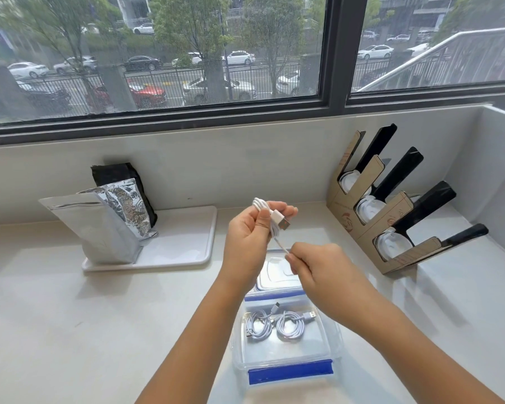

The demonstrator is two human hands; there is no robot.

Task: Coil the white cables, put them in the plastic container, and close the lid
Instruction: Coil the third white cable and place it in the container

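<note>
Over the white counter, the clear plastic container sits open as our landmark, its long axis running away from the person, blue latch on the near edge. Just behind it, touching its far rim, lies the lid, flat on the counter. Inside the container, two coiled white cables lie side by side against the far wall, plugs pointing right and up.

Above the lid, the left hand grips a third white cable, fingers curled round the bundled loops; the loops poke out the top of the fist and the USB plug points right and slightly down. A short tail runs down-right to the right hand, which pinches its end between thumb and fingertips.

Far left of the container, a foil bag stands on a white tray; far right, a cardboard rack, printing too faint to read.
</note>
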